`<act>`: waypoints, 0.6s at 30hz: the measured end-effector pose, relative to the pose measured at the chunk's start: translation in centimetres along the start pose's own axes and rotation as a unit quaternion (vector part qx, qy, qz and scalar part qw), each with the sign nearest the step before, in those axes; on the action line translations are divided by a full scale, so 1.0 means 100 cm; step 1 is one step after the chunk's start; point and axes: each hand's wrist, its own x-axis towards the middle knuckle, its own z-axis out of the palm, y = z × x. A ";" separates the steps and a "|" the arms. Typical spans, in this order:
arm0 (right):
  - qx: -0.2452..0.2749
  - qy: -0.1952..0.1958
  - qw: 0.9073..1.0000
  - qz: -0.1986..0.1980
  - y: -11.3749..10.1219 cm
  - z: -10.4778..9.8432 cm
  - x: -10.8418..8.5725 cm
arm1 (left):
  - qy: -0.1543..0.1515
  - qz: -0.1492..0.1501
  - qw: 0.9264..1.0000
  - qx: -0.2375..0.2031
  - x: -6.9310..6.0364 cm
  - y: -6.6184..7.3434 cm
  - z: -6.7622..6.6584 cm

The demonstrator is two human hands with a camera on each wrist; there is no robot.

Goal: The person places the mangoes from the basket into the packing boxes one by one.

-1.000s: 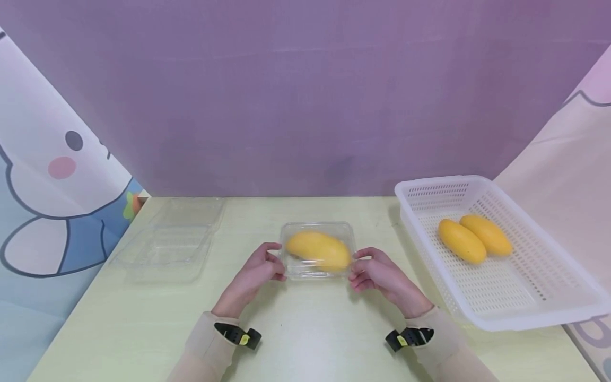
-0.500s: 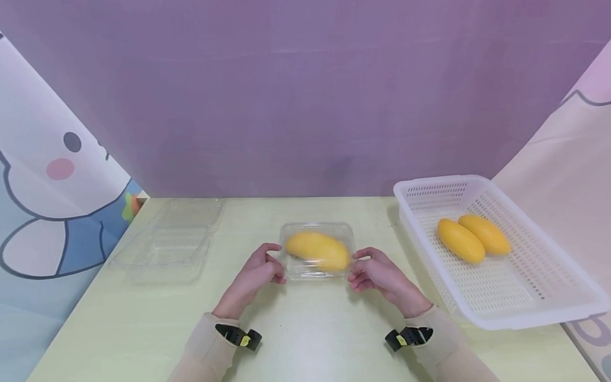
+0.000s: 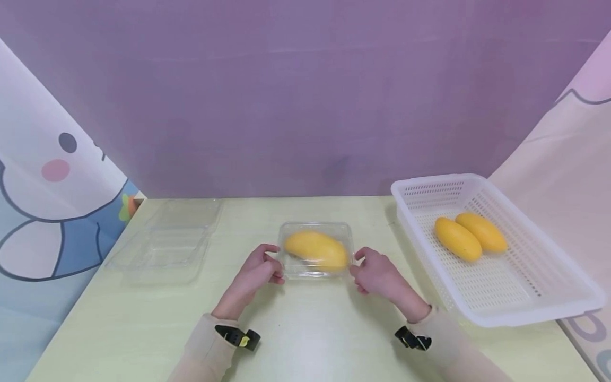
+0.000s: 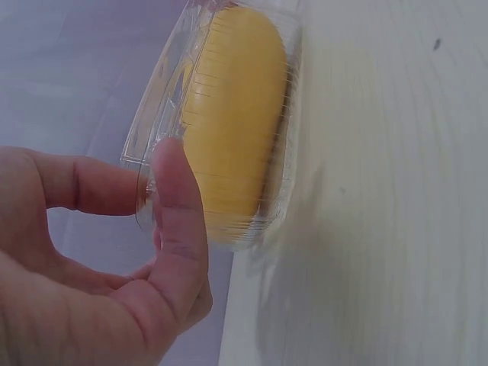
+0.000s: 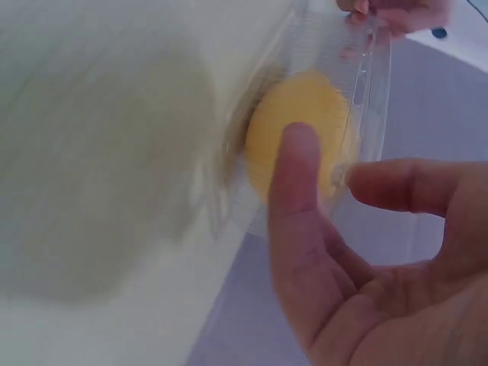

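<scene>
A clear plastic clamshell container (image 3: 315, 276) sits mid-table with one yellow mango (image 3: 316, 249) inside. Its lid looks closed over the fruit. At the left end, my left hand (image 3: 255, 273) pinches the container's rim between thumb (image 4: 179, 206) and index finger. My right hand (image 3: 379, 271) is beside the right end, its thumb (image 5: 293, 183) and index finger spread apart. In the right wrist view nothing is gripped between them; whether a fingertip still touches the plastic I cannot tell.
At the right stands a white perforated basket (image 3: 539, 239) holding two mangoes (image 3: 470, 236). Another clear clamshell container (image 3: 167, 244), its lid raised, lies at the left. A purple cloth wall (image 3: 305, 106) rises behind the table.
My right hand has loosened from the container's right end and shifted slightly right, its wrist turning. The left hand stays on its rim. The view has shifted a little.
</scene>
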 end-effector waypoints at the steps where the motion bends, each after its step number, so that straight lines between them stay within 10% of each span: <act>1: -0.047 0.003 0.999 -0.006 -0.003 -0.001 -0.003 | 0.002 0.001 1.000 0.003 0.000 0.000 0.000; 6: -0.195 0.008 0.980 -0.036 -0.014 -0.007 -0.015 | 0.009 0.001 1.000 0.005 -0.001 0.002 0.000; 18: -0.282 0.010 0.956 -0.078 -0.038 -0.031 -0.037 | 0.013 -0.016 0.999 -0.029 -0.001 0.001 0.003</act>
